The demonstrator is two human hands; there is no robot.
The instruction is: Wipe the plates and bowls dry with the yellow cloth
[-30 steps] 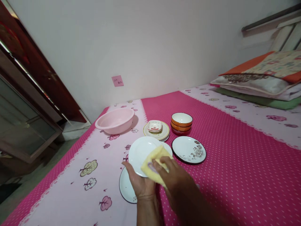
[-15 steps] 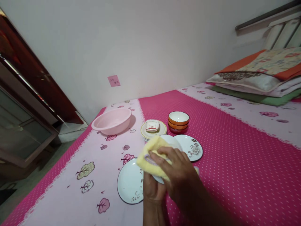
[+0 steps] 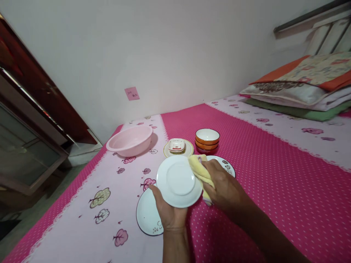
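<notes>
My left hand supports a white plate from below, thumb at its left edge, the plate's underside with its foot ring facing me. In my right hand is a bunched yellow cloth, pressed against the plate's right rim. A dark-rimmed plate lies on the bedspread, partly behind my left hand. Another flower-patterned plate lies farther right, mostly covered by the cloth and my right hand.
Behind the held plate, small square dishes sit on yellow-rimmed plates. Stacked orange bowls stand beside them. A pink basin rests at left on the patterned bedspread. Folded bedding is piled at far right.
My right hand has slid the cloth from across the plate to its right rim. The plate has tilted up and its underside now shows. My left thumb is now spread out.
</notes>
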